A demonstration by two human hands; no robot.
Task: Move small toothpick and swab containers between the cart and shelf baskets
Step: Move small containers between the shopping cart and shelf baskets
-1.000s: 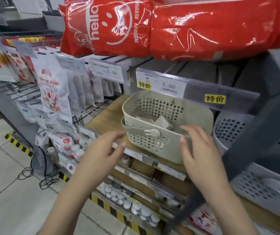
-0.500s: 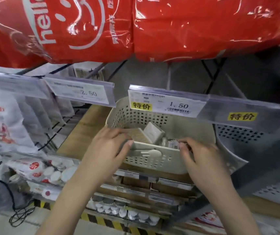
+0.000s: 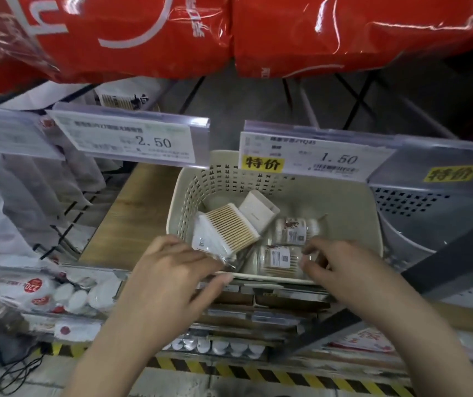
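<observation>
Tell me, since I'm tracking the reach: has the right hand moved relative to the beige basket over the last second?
Yes. The right hand has gone forward over the beige basket's front rim; its fingers now reach the clear jar inside.

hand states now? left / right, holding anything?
Left hand: fingers at the clear square cotton swab pack, grip cannot be told.
Right hand: curled fingers at the clear round toothpick jar, hold unclear.

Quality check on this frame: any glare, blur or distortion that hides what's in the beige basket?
Head view: glare streaks the red bags overhead; wide-angle bend curves the price rail; edges are soft. The beige basket is evenly lit: the swab pack reads clearly, the jar labels do not; both the left hand and the right hand are slightly blurred.
</observation>
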